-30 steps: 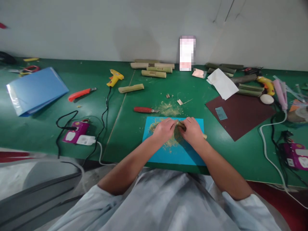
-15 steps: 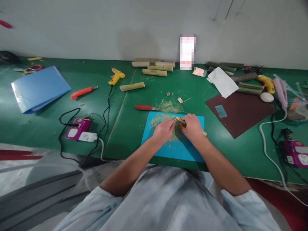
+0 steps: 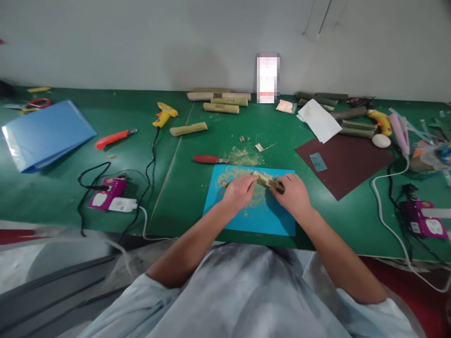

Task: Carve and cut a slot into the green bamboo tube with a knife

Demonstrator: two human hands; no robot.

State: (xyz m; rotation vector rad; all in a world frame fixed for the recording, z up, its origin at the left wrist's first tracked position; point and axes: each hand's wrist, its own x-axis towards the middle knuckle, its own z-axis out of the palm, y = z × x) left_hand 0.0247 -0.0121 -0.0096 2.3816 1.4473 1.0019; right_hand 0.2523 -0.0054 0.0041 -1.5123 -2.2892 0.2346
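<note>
Fingers [image 3: 287, 181] of the right hand [image 3: 295, 196] grip the bamboo piece [image 3: 265, 179]; the left hand [image 3: 240, 191] is closed beside it. It is probably stiff and light; hold mid-length.

The right hand [image 3: 294, 195] is gripping a short bamboo piece [image 3: 269, 181] over the blue mat [image 3: 246, 220], while the left hand [image 3: 239, 191] is curling its fingers [image 3: 251, 184] against the piece's left end. Bamboo shavings [image 3: 243, 157] are lying just beyond the mat's far edge, with a red-handled knife [image 3: 207, 159] resting near its far left corner.
</note>
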